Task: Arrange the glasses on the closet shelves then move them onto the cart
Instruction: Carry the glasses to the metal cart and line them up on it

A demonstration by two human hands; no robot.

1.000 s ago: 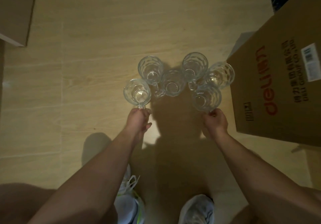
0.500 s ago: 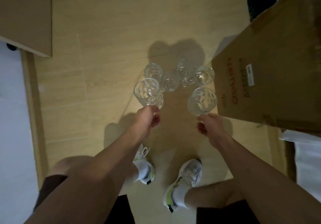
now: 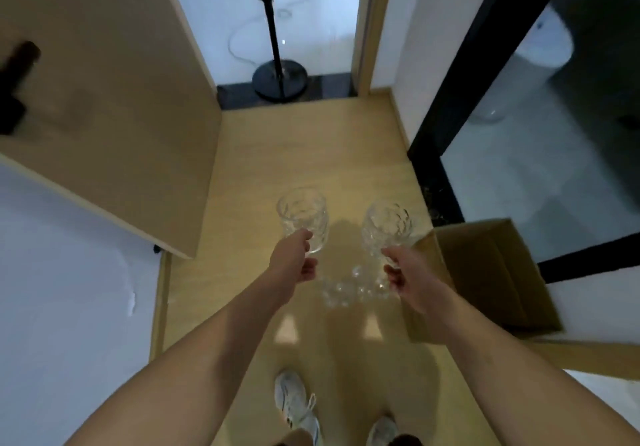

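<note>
My shoes [image 3: 297,407] are cut off at the bottom edge, standing on the pale wooden floor [image 3: 304,154]. Past them a cluster of clear glasses on the floor [image 3: 349,289] shows only as blurred glints, partly hidden behind my wrists; I count perhaps four, but cannot be sure. My left hand [image 3: 294,265] has its fingers curled round the base of a dimpled, faceted left glass [image 3: 304,218], held up in the air. My right hand [image 3: 405,276] grips a matching right glass [image 3: 388,225] the same way; the handles, if any, are hidden in my palms. Just right of that hand a brown cardboard box [image 3: 485,272] sits on the floor. Farther off, a smooth wooden door [image 3: 114,99] stands at left and a black round-based stand [image 3: 278,80] rises out of frame.
</note>
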